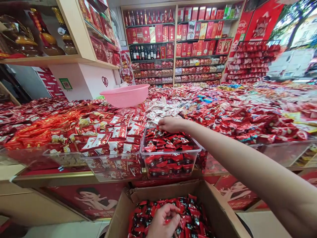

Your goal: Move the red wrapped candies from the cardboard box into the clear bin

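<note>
My left hand [165, 219] is inside an open cardboard box [219, 201] in front of me. Its thumb and fingers are curled toward each other above a heap of small red-and-black wrapped candies [193, 216]; whether one is between them I cannot make out. Stretched forward from the right, my right hand [170, 124] is at the back edge of a clear plastic bin [170, 153], which holds the same kind of candies. Its fingers are closed, and a bit of red wrapper shows at their tips.
Bins of red-and-white packets [120, 132] and white packets [162, 109] surround the clear bin. A pink plastic basket [126, 96] rests on the sweets behind. Shelves [176, 39] of bottles and red boxes line the back. A display cabinet [74, 36] juts out at upper left.
</note>
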### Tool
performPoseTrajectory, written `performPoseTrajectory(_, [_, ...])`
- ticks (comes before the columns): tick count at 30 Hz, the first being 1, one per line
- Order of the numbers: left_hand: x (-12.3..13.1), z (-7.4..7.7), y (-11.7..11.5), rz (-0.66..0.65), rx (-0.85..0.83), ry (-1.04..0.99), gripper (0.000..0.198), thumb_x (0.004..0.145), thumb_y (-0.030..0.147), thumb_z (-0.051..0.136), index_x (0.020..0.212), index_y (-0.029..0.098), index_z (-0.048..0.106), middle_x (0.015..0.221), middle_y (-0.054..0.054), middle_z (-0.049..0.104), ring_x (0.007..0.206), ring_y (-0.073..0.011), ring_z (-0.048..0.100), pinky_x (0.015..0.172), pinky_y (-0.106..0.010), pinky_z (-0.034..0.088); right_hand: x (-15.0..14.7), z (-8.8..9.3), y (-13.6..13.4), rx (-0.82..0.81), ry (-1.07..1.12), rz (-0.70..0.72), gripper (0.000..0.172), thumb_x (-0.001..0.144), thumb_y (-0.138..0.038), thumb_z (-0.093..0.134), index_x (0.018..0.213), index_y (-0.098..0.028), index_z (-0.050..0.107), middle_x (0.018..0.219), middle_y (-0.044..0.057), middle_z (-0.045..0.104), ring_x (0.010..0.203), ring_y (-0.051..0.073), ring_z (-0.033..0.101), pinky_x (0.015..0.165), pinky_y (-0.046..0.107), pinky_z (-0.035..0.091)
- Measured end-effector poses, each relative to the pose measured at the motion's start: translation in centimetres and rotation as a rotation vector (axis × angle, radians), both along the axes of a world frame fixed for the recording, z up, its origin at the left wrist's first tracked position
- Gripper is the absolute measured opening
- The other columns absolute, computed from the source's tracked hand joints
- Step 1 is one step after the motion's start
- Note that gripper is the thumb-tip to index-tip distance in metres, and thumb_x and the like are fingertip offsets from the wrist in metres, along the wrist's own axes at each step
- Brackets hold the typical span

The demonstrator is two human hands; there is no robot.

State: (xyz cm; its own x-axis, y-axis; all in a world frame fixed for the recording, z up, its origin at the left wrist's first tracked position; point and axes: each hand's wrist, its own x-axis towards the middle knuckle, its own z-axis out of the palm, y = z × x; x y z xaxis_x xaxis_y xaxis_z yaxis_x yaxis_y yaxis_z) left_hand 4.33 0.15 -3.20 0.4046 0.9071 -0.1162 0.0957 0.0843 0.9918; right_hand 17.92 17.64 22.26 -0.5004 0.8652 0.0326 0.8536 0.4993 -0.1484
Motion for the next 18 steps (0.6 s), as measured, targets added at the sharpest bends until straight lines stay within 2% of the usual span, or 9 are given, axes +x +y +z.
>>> performPoseTrajectory(4, [-0.1, -0.9, 0.3, -0.012, 0.034, 0.026, 0.034, 0.067, 0.047, 0.051, 0.080, 0.015, 0.055, 0.060, -0.002, 0.056, 0.058, -0.0128, 0.052, 0.057, -0.024, 0.040, -2.9, -0.8, 0.0, 0.014, 0.016, 0.080, 0.018, 0.075, -0.024, 0.044, 0.078, -0.016, 0.060, 0.071, 0.003, 0.062, 0.059, 0.011, 0.050, 0.050, 0.019, 0.033])
performPoseTrajectory(8, [-0.1, -1.0, 0.3, -0.008, 0.038, 0.035, 0.032, 0.066, 0.044, 0.052, 0.079, 0.016, 0.055, 0.059, -0.001, 0.056, 0.056, -0.0117, 0.049, 0.058, -0.023, 0.039, -4.1, -2.3, -0.3, 0.170, 0.064, 0.068, 0.020, 0.073, -0.025, 0.049, 0.087, -0.014, 0.058, 0.086, 0.009, 0.061, 0.077, 0.016, 0.051, 0.062, 0.023, 0.035])
performPoseTrajectory(10, [0.0, -0.9, 0.2, 0.007, 0.037, 0.029, 0.030, 0.065, 0.043, 0.054, 0.078, 0.016, 0.056, 0.059, -0.001, 0.056, 0.056, -0.0117, 0.049, 0.059, -0.023, 0.039, -4.1, -2.7, -0.5, 0.223, 0.076, 0.085, 0.021, 0.073, -0.028, 0.050, 0.086, -0.013, 0.057, 0.086, 0.011, 0.060, 0.080, 0.017, 0.051, 0.064, 0.024, 0.034])
performPoseTrajectory(14, [0.0, -0.2, 0.2, 0.037, 0.015, 0.018, 0.025, 0.065, 0.036, 0.055, 0.078, 0.016, 0.058, 0.060, -0.001, 0.055, 0.058, -0.0123, 0.049, 0.057, -0.023, 0.039, -3.5, -2.9, -0.8, 0.204, 0.041, 0.179, 0.021, 0.069, -0.035, 0.054, 0.073, -0.014, 0.059, 0.071, 0.006, 0.061, 0.067, 0.015, 0.052, 0.056, 0.023, 0.033])
performPoseTrajectory(18, [-0.4, 1.3, 0.2, 0.030, -0.058, -0.020, 0.021, 0.068, 0.020, 0.047, 0.086, 0.018, 0.057, 0.066, 0.000, 0.055, 0.057, -0.0108, 0.048, 0.054, -0.021, 0.036, -2.2, -2.6, -1.8, 0.281, 0.134, 0.142, 0.021, 0.073, -0.034, 0.049, 0.077, -0.015, 0.058, 0.073, 0.005, 0.061, 0.066, 0.013, 0.052, 0.056, 0.022, 0.033])
